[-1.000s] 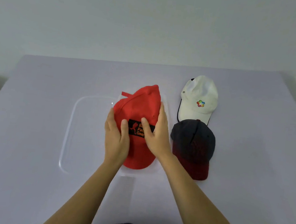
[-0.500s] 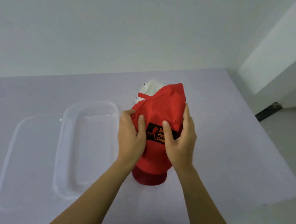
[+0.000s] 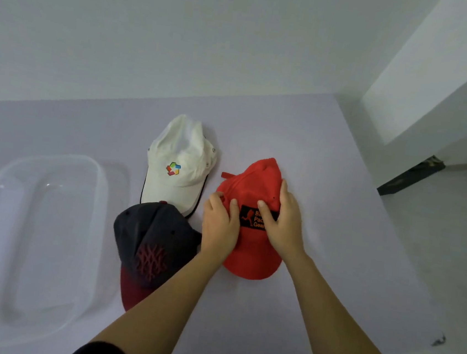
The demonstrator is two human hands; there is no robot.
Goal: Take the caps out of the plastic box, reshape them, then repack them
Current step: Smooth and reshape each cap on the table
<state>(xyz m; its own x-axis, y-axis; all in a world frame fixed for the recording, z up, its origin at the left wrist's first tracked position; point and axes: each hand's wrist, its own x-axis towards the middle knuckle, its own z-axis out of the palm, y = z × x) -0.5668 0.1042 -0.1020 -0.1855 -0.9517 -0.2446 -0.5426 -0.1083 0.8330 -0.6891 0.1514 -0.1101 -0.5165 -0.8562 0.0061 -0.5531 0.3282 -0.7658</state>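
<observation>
Leftmost on the table (image 3: 326,186) sits the clear plastic box (image 3: 100,220). Next lie the dark cap (image 3: 148,240) and, behind it, the white cap (image 3: 182,154). Rightward, 2 hands clasp the red cap (image 3: 250,253): left hand (image 3: 219,227) gripping its side, right hand (image 3: 285,222) thumbing its black label, where "Pac" and "Gea" show.

Lilac table (image 3: 337,216): three caps (image 3: 252,259) (image 3: 182,154) (image 3: 146,225), plastic box (image 3: 46,243)

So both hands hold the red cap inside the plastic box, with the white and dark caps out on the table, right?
No: the head view shows the left hand and right hand holding the red cap outside the plastic box, right of the white cap and dark cap, which do lie on the table.
</observation>
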